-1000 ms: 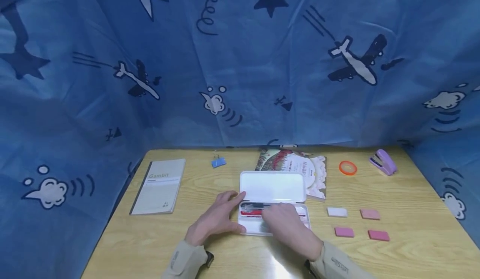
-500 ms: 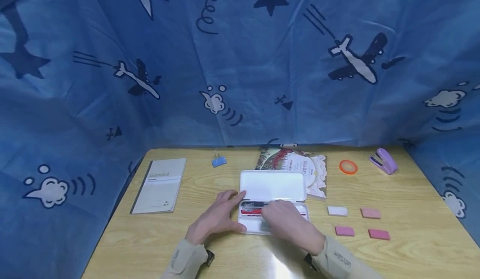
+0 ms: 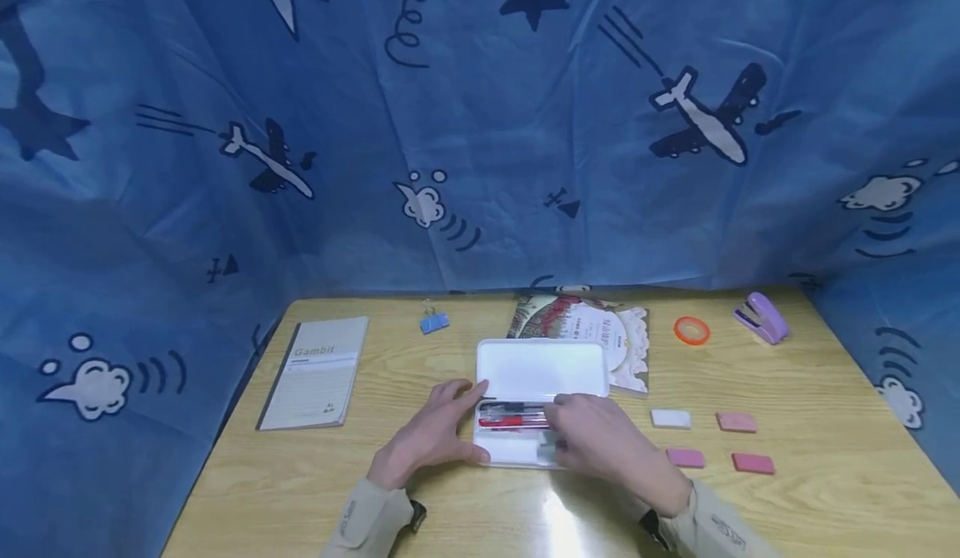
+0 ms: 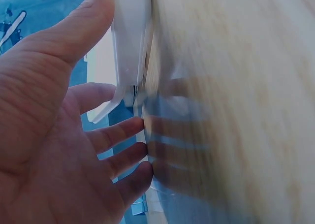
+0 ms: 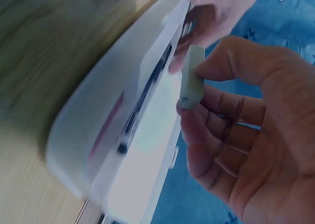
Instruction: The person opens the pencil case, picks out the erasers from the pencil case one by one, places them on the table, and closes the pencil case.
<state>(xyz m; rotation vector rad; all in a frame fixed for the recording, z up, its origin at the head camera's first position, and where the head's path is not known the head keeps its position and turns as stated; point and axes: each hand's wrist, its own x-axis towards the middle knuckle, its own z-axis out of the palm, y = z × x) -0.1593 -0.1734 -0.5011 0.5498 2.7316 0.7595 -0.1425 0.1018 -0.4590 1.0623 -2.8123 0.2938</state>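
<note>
A white pencil case [image 3: 513, 451] lies with its lid [image 3: 543, 370] raised on the table. Inside its back part are a red pen [image 3: 495, 423] and black pens [image 3: 498, 409]. My left hand [image 3: 431, 434] rests against the case's left end, thumb at the front corner and index finger by the hinge; its other fingers are spread and slightly bent. Over the case's right half, my right hand [image 3: 607, 441] pinches a small pale-green eraser [image 5: 192, 79] between thumb and fingers. This hand hides the right end of the case in the head view.
White [image 3: 671, 419] and pink erasers [image 3: 737, 422] lie to the right. Behind are a blue binder clip [image 3: 434, 323], a picture booklet [image 3: 633, 341] partly under the lid, an orange tape roll [image 3: 692, 330] and a purple stapler [image 3: 762, 318]. A notebook [image 3: 315, 374] lies left.
My right hand has moved to the right over the case, uncovering more of the pens. My left hand has stayed at the case's left end.
</note>
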